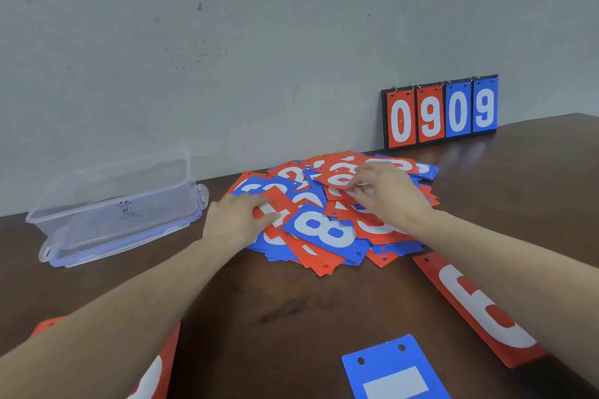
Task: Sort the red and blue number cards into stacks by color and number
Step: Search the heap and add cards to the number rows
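The brown wooden table (291,317) carries a clear plastic container (113,204) at left and a flip scoreboard (441,112) reading 0909 against the wall. A mixed pile of red and blue number cards (324,220) lies at centre. The left hand (238,219) rests on the pile, fingers extended. The right hand (385,194) pinches a red card (338,176). Separate cards lie nearer: a red 6 card (470,308), a blue card (393,369), another red card (155,372).

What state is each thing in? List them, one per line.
Card pile: mixed, unsorted.
Left hand: presses flat on the pile.
Right hand: pinches a red card.
Clear container: upside down on its lid.
Scoreboard: upright, reads 0909.
Blue card: set apart, near edge.
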Motion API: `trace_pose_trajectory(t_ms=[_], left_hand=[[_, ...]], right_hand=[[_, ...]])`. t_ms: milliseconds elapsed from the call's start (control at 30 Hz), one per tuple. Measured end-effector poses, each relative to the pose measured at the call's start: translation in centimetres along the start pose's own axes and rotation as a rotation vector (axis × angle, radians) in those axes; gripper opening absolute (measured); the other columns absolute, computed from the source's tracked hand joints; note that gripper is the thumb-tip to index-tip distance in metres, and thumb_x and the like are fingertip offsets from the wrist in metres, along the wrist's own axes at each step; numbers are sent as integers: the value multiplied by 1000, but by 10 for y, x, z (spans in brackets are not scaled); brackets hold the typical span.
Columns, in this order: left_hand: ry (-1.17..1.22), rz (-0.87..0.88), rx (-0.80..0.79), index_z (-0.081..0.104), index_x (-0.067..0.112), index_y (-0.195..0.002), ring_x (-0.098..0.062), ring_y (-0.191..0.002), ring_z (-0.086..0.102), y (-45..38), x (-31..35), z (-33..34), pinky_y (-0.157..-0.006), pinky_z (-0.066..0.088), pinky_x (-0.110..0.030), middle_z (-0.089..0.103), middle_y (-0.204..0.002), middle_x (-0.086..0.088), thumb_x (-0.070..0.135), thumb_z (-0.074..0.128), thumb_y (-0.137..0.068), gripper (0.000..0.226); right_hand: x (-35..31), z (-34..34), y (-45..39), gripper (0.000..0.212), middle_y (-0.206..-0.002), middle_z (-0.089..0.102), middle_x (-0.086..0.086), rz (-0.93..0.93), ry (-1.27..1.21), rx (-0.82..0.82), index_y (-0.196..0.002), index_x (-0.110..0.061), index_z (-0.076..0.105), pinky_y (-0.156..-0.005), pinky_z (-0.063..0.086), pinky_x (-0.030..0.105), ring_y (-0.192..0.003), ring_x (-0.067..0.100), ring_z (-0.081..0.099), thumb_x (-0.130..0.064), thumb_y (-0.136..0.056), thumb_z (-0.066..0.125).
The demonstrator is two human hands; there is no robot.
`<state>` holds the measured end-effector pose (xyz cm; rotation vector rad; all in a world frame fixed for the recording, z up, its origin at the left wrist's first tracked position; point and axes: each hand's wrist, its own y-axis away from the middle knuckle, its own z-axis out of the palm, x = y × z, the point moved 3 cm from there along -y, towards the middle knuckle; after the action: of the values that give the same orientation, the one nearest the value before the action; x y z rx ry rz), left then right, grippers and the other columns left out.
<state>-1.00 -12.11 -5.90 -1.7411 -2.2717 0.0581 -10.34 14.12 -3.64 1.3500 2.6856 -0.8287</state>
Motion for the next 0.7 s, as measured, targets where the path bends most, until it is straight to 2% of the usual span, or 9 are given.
trace_pose_trajectory(t_ms=[100, 167, 200, 300, 367, 433, 500, 600, 700], left_hand=[[36, 23, -38, 65, 34, -119, -18, -123, 55, 6, -7, 0, -106, 39, -45, 61, -133, 12, 63, 48, -95, 41], [81, -4, -104, 60, 35, -107, -17, -109, 59, 12, -11, -3, -96, 44, -38, 65, -117, 12, 71, 45, -91, 42], [83, -15, -138, 57, 35, -106, -17, -104, 59, 15, -13, -5, -91, 45, -35, 64, -115, 12, 75, 46, -88, 45], [53, -31, -196, 49, 32, -119, -20, -105, 57, 24, -21, -9, -88, 47, -33, 60, -127, 7, 80, 53, -80, 62], [81, -34, -204, 44, 31, -137, -22, -120, 54, 27, -29, -10, -100, 45, -36, 54, -140, 3, 80, 55, -78, 77], [87, -23, -214, 33, 30, -152, -22, -142, 38, 29, -34, -9, -115, 34, -41, 37, -157, 1, 80, 52, -80, 90], [79, -21, -256, 25, 28, -157, -21, -149, 27, 31, -35, -9, -121, 26, -42, 27, -163, 2, 77, 48, -84, 91], [85, -6, -285, 24, 29, -158, -21, -150, 25, 33, -34, -9, -122, 24, -41, 25, -164, 4, 70, 47, -90, 83], [168, 71, -295, 24, 43, -153, -21, -145, 33, 38, -30, -16, -118, 30, -36, 31, -161, 3, 58, 51, -96, 65]], right_hand=[[-1, -5, 7, 12, -148, 48, 0, 99, -125, 93, -95, -32, 77, -114, 31, 47, -140, 25, 35, -25, -92, 68], [-5, -9, 11, 19, -144, 47, -1, 170, -227, 155, -91, -35, 76, -112, 33, 43, -136, 22, 33, -19, -92, 68], [-8, -11, 13, 22, -136, 48, -1, 192, -289, 161, -90, -37, 75, -107, 37, 38, -129, 19, 37, -17, -93, 66], [-19, -15, 16, 29, -115, 60, -5, 204, -486, 37, -88, -40, 69, -84, 49, 25, -103, 13, 58, -15, -98, 58], [-27, -15, 20, 28, -106, 67, -7, 229, -566, -29, -91, -34, 67, -73, 52, 21, -91, 10, 64, -13, -101, 52], [-33, -13, 24, 26, -104, 70, -6, 268, -627, -43, -92, -28, 63, -75, 56, 24, -89, 9, 68, -10, -102, 47], [-39, -11, 27, 29, -107, 71, -3, 313, -726, -63, -95, -25, 63, -84, 59, 30, -93, 9, 71, -5, -100, 43], [-48, -14, 31, 29, -112, 70, 0, 401, -901, -57, -98, -18, 67, -85, 59, 31, -99, 14, 71, -4, -99, 41], [-59, -18, 36, 21, -111, 70, -3, 451, -1008, -35, -102, -15, 68, -78, 60, 28, -97, 16, 72, -18, -102, 48]])
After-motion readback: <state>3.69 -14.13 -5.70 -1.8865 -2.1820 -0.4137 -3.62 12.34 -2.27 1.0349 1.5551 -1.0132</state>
